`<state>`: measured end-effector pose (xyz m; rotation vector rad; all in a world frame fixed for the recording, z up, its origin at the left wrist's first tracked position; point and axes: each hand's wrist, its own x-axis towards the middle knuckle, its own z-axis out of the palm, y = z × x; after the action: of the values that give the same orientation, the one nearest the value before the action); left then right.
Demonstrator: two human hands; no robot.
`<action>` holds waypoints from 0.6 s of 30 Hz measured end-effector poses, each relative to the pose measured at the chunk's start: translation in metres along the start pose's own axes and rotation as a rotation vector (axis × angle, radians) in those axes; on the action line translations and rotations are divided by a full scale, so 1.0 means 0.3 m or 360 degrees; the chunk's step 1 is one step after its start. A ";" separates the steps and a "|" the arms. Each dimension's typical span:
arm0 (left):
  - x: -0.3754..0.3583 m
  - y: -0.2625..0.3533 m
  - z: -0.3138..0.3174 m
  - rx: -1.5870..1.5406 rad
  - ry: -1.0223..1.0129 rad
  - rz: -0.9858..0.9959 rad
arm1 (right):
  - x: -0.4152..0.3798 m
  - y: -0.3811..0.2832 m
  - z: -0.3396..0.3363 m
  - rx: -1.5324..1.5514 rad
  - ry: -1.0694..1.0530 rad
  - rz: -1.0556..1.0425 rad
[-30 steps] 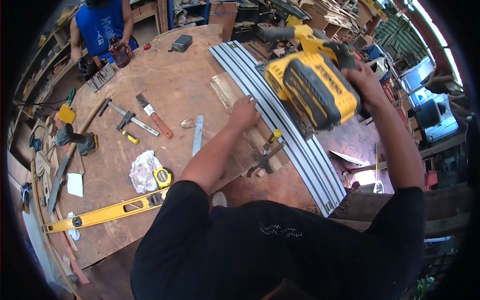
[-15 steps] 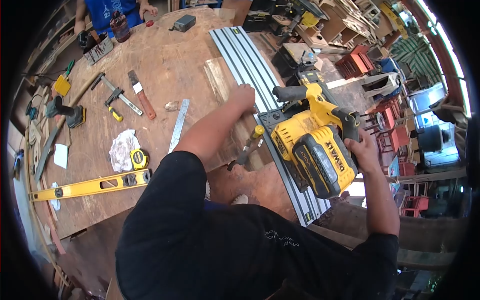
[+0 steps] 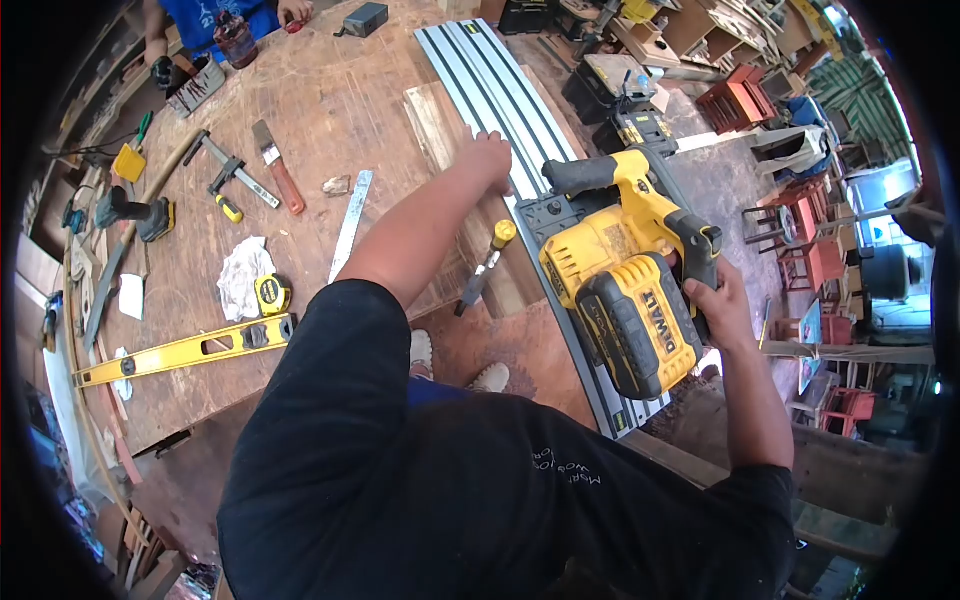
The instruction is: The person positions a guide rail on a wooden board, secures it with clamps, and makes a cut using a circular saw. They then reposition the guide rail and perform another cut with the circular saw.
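Observation:
A yellow and black cordless track saw [image 3: 625,265] sits on a long silver guide rail [image 3: 500,85]. My right hand [image 3: 722,305] is wrapped around the saw's rear handle. Ahead of the saw, my left hand [image 3: 487,163] grips the rail's near side edge with curled fingers; its fingertips are partly hidden. Under the rail lies a wooden board [image 3: 432,130]. A clamp with a yellow handle [image 3: 490,262] stands at the rail's side, between my left forearm and the saw. The saw's blade is out of sight.
On the wooden table [image 3: 330,110] lie a steel ruler [image 3: 350,225], a chisel-like tool with a reddish handle [image 3: 280,170], a bar clamp [image 3: 235,180], a tape measure [image 3: 272,293], a yellow level [image 3: 190,350] and a drill [image 3: 135,212]. Another person [image 3: 215,25] stands at the far side.
The view has shifted a little, so table and rail appear higher. Both hands keep their holds, and the saw shows no clear movement along the rail.

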<state>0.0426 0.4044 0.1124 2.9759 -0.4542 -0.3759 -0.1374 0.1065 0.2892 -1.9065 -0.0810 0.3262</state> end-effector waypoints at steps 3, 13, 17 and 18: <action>0.008 -0.001 0.003 0.0011 0.0000 -0.0001 | 0.008 0.030 -0.010 0.0030 0.0057 -0.0039; 0.018 -0.002 0.012 0.0025 -0.0019 0.0027 | 0.013 0.083 -0.022 0.0053 -0.0054 -0.0021; 0.042 -0.021 0.009 0.0065 -0.0094 0.0031 | 0.010 0.123 -0.007 0.0106 -0.0060 -0.0044; 0.047 -0.024 0.007 0.0043 -0.0091 0.0032 | 0.012 0.136 0.001 0.0113 -0.0047 -0.0099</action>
<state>0.0572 0.4068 0.1060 2.9910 -0.4984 -0.4572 -0.1381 0.0929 0.2506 -1.8251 -0.1463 0.3111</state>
